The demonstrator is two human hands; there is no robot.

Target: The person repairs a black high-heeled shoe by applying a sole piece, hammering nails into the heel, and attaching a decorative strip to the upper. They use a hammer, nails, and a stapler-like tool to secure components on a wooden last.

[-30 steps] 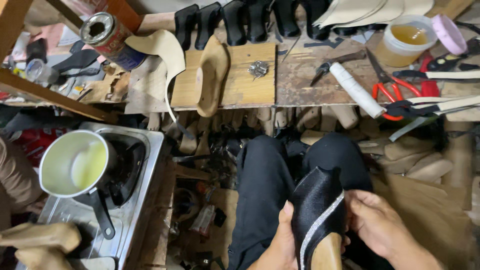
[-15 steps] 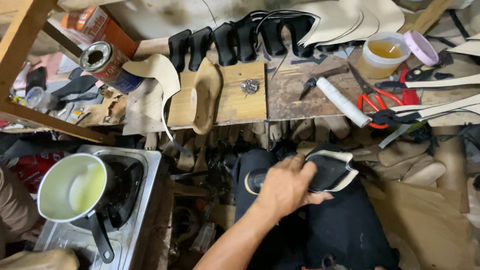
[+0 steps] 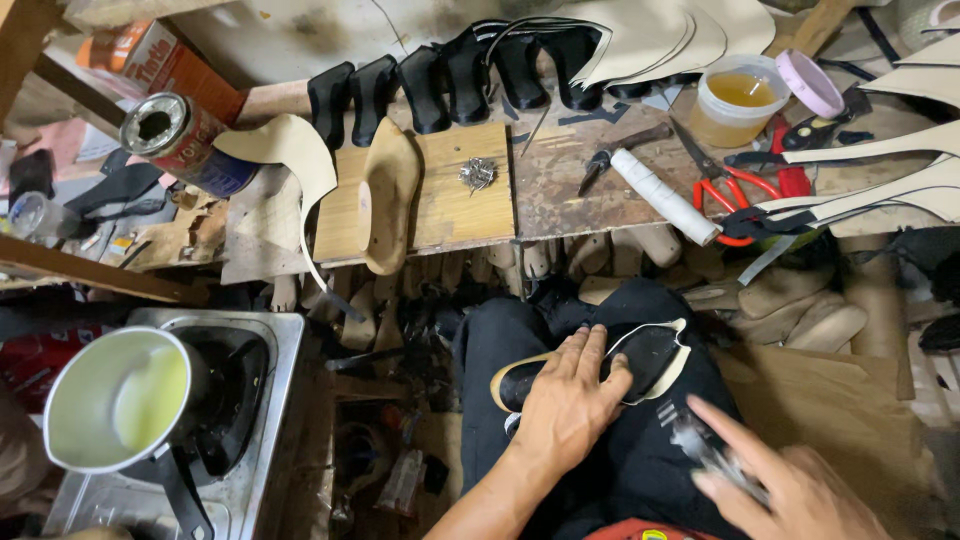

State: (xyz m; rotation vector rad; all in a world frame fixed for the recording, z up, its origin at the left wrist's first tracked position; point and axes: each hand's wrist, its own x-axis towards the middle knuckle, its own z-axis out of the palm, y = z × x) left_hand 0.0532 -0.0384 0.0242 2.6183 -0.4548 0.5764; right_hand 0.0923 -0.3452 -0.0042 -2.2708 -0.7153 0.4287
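Note:
A black shoe upper with a pale cream edge point(image 3: 650, 355) lies across my lap on black trousers point(image 3: 500, 350). My left hand point(image 3: 570, 400) rests on top of it, fingers spread, holding it down against my thigh. My right hand point(image 3: 790, 485) is at the lower right, blurred by motion, a little right of the upper. It grips a small shiny object point(image 3: 700, 445) that is too blurred to name.
The wooden bench point(image 3: 560, 190) ahead carries a wooden shoe last point(image 3: 385, 195), small nails point(image 3: 478, 173), a white roll point(image 3: 665, 195), red scissors point(image 3: 745, 195), a tub of yellow glue point(image 3: 738, 100) and black uppers point(image 3: 450, 75). A pot point(image 3: 120, 410) sits on a stove at lower left.
The shoe upper went from upright between both hands to lying flat on my lap under my left hand. My right hand has come back into view at lower right with a shiny object.

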